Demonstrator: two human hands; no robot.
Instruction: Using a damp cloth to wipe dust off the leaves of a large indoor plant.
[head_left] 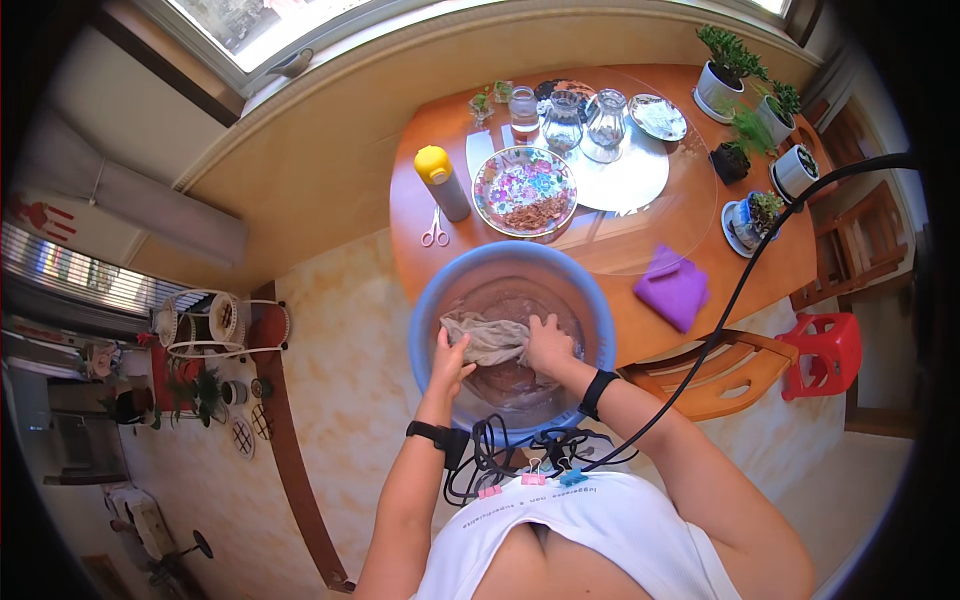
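Evidently holding a rumpled, grey-beige, wet-looking cloth (488, 340) inside a round, blue plastic basin (604, 330), over or partly in what looks like shallow, brownish water (500, 385). Bunched at the right end under the right hand (548, 345), with fingers curled narrow over the folds. Met at the other end by the left hand (452, 362), with thumb and fingers somewhat parted; impossible to tell how firmly pinched. Likely to slip from the left hand first, given those parted fingers and the slickness of wet fabric. Could also splash over the rim through a hard twist or a sudden drop. Just below the hands, worth watching: a tangle of thin black cables (492, 455) near the basin's near rim, liable to get soaked by drips from a lift toward the body, or snagged by a sharp pull of either forearm. Beyond the hands, exposed to stray spray: a round, multicoloured floral plate (520, 175) with brown shreds (535, 214). To the right of the hands, equally exposed: a folded, bright purple cloth (672, 290) on the orange-brown wooden table (425, 265).
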